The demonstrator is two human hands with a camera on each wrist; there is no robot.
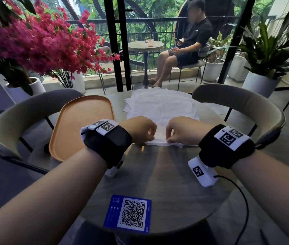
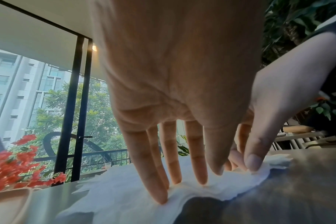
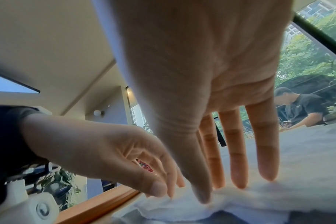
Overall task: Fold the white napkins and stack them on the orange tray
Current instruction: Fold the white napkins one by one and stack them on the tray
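Note:
A pile of crumpled white napkins (image 1: 161, 105) lies spread on the far half of the round table (image 1: 158, 174). The orange tray (image 1: 80, 124) sits to its left with nothing on it. My left hand (image 1: 151, 137) and right hand (image 1: 168, 140) are side by side at the pile's near edge, each pinching the top napkin's edge between thumb and fingers. In the left wrist view my left hand (image 2: 192, 181) points its fingers down onto the napkin (image 2: 125, 194). In the right wrist view my right hand (image 3: 217, 192) does the same on the napkin (image 3: 278, 195).
A blue QR card (image 1: 131, 213) lies near the table's front edge. A black cable (image 1: 242, 200) trails off the right side. Two curved chairs (image 1: 16, 117) (image 1: 246, 103) flank the table. Pink flowers (image 1: 34, 38) stand at the left. A person (image 1: 189, 46) sits beyond the glass.

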